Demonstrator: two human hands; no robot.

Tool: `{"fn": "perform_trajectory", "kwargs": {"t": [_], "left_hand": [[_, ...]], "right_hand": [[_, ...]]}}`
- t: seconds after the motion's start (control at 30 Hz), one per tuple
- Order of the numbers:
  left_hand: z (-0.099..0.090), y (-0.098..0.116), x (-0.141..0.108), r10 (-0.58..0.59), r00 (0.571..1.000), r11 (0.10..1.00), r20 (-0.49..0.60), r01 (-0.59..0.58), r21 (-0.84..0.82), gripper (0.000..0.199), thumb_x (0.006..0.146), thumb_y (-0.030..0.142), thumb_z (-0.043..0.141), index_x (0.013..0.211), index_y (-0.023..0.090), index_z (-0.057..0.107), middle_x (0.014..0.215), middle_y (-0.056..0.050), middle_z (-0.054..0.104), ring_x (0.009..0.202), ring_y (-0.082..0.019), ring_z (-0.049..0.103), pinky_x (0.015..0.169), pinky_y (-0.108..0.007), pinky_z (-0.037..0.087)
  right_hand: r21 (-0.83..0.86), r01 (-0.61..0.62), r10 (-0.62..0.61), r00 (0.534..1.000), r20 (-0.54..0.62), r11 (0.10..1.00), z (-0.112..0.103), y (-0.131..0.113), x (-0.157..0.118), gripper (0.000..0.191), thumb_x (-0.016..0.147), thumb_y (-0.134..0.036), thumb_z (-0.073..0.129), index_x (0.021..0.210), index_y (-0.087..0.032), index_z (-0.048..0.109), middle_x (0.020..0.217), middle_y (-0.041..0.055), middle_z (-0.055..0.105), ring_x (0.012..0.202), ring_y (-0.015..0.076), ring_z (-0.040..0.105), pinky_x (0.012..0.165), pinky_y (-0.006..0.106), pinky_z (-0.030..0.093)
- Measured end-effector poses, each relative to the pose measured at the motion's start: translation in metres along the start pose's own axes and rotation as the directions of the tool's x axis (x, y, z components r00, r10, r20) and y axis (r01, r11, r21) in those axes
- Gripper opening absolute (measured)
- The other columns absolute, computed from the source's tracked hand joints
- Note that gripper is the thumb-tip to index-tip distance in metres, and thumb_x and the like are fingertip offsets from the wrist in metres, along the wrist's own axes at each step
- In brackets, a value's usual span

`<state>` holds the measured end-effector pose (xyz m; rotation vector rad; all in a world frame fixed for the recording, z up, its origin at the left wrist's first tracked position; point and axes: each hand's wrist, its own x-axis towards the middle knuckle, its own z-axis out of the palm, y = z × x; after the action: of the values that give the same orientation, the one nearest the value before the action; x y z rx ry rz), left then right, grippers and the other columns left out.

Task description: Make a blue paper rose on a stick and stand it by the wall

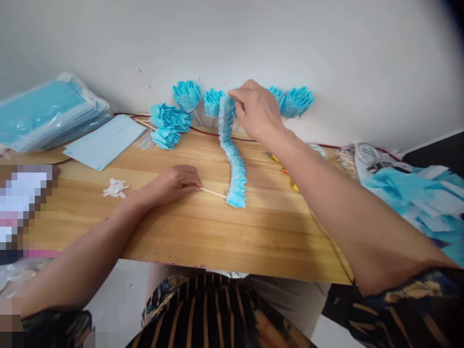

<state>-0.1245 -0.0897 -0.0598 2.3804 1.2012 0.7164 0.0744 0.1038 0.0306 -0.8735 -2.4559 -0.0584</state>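
Note:
A long strip of pleated light-blue material (234, 157) hangs in a curve above the wooden table. Its upper end is pinched by my right hand (255, 108), raised near the wall. At the strip's lower end, the tip of a thin pale stick (213, 194) meets the blue folds. My left hand (179, 181) is closed around the other end of that stick, low over the table. Behind my right hand stand several blue handmade flowers (297, 102), partly hidden by it. More blue flowers (170, 118) lie to the left, on thin sticks.
On the left are a clear bag of blue masks (47, 113), a flat stack of light-blue sheets (105, 141) and small white strips (116, 187). Blue and white cut pieces (420, 193) pile up at right. A yellow-handled tool (294, 184) lies partly behind my right forearm.

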Motion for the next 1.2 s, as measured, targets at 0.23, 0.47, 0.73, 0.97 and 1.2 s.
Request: {"fn": "perform_trajectory", "kwargs": {"t": [0.23,0.47,0.73,0.97,1.2], "left_hand": [[0.0,0.001,0.001,-0.012,1.0,1.0,-0.003,0.012,0.008,0.027,0.102,0.028,0.053,0.091,0.015,0.073,0.089,-0.008,0.069,0.082,-0.017,0.064,0.075,-0.027,0.048],[0.0,0.0,0.0,-0.021,1.0,1.0,0.008,0.021,0.002,0.027,0.102,0.029,0.052,0.091,0.015,0.074,0.089,-0.009,0.069,0.083,-0.017,0.064,0.075,-0.027,0.049],[-0.001,0.0,0.001,-0.021,1.0,1.0,0.014,0.021,0.002,0.031,0.103,0.032,0.05,0.091,0.015,0.074,0.089,-0.009,0.069,0.082,-0.017,0.064,0.075,-0.028,0.049],[-0.001,0.001,0.001,-0.035,0.999,0.999,0.016,0.035,-0.021,0.03,0.102,0.031,0.051,0.091,0.015,0.074,0.09,-0.01,0.069,0.082,-0.017,0.064,0.076,-0.028,0.049],[-0.002,0.001,0.001,-0.033,0.999,0.999,0.024,0.033,-0.01,0.028,0.102,0.029,0.052,0.093,0.015,0.074,0.09,-0.009,0.069,0.084,-0.017,0.064,0.076,-0.028,0.049]], "right_hand": [[0.063,0.037,-0.035,0.998,-0.044,0.997,0.004,0.012,0.024,0.023,0.086,-0.043,0.053,0.094,-0.041,0.075,0.109,0.0082,0.067,0.111,0.0382,0.055,0.084,0.055,0.05],[0.119,-0.083,0.07,0.992,0.106,0.989,-0.011,0.006,0.043,0.054,0.083,-0.03,0.054,0.136,-0.039,0.056,0.104,0.0019,0.072,0.104,0.0292,0.058,0.093,0.045,0.042],[0.232,-0.201,0.197,0.979,0.041,0.952,-0.008,0.007,0.052,0.028,0.075,-0.01,0.067,0.099,-0.024,0.07,0.075,-0.004,0.062,0.076,0.0158,0.05,0.086,0.033,0.04],[0.494,-0.241,0.275,0.961,0.004,0.836,0.001,0.009,0.054,0.02,0.077,-0.008,0.061,0.091,-0.016,0.073,0.07,-0.0044,0.058,0.071,0.0118,0.052,0.076,0.027,0.044],[0.578,-0.239,0.333,0.941,-0.061,0.78,0.003,0.016,0.059,0.022,0.078,0.0,0.056,0.086,-0.014,0.071,0.078,-0.0022,0.064,0.078,0.0109,0.054,0.082,0.027,0.045]]}}
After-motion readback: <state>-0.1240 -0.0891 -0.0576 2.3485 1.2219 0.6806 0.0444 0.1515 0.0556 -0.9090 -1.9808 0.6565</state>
